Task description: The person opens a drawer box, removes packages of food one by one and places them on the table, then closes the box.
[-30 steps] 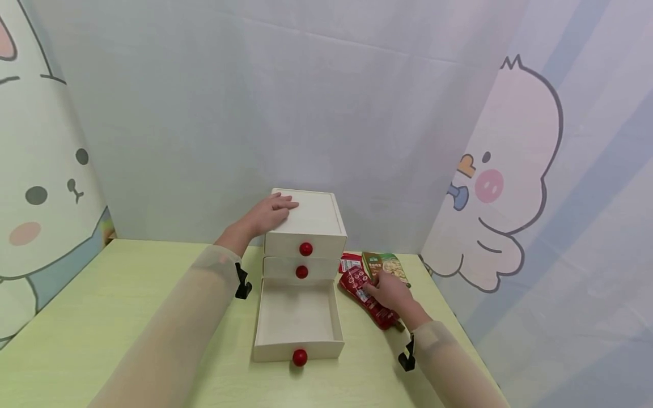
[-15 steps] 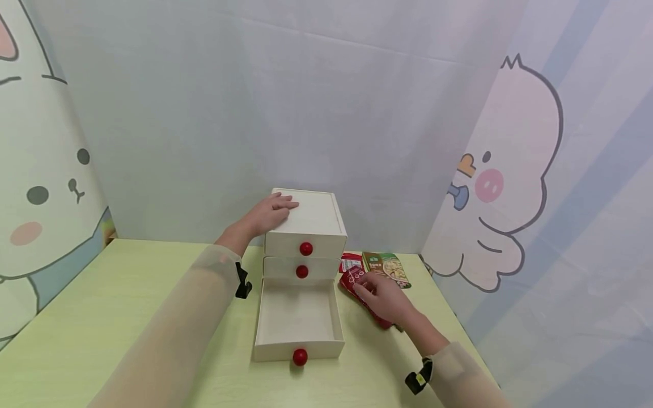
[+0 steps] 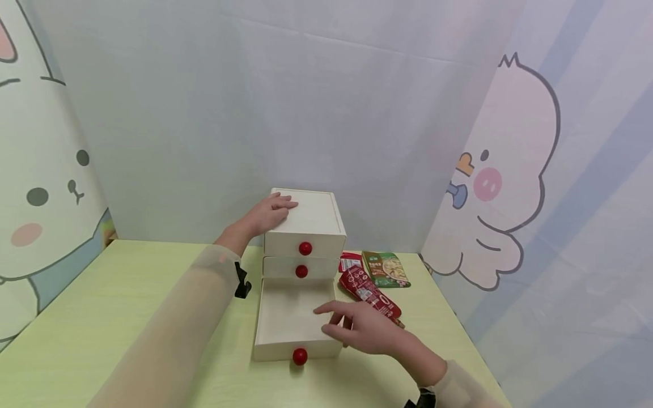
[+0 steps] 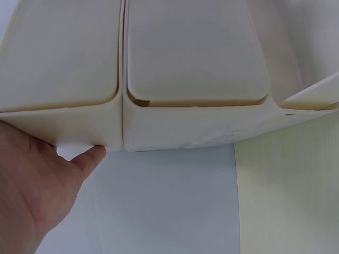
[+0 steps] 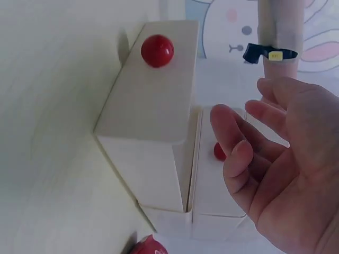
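A white cabinet (image 3: pixel 315 215) of three stacked drawers with round red knobs stands in the middle of the table. Its bottom drawer (image 3: pixel 275 352) is pulled out, and bare inside where it shows. My left hand (image 3: pixel 267 214) rests on the left part of the cabinet's top; in the left wrist view the thumb lies along the side. Over the right wall of the drawer hovers my right hand (image 3: pixel 362 327), fingers loosely bent and nothing in them. A dark red pouch (image 3: pixel 364 286) lies beside the drawer, partly hidden by this hand.
Behind the pouch lie a green and brown food packet (image 3: pixel 386 269) and a smaller red packet (image 3: pixel 350 262), close to the cabinet's right side. A grey curtain (image 3: pixel 316 113) rises at the table's back edge. The pale green table (image 3: pixel 138 306) extends to the left.
My right hand has let go of the red pouch and come left and nearer, to the drawer's right wall. The pouch stays on the table. My left hand has not moved.
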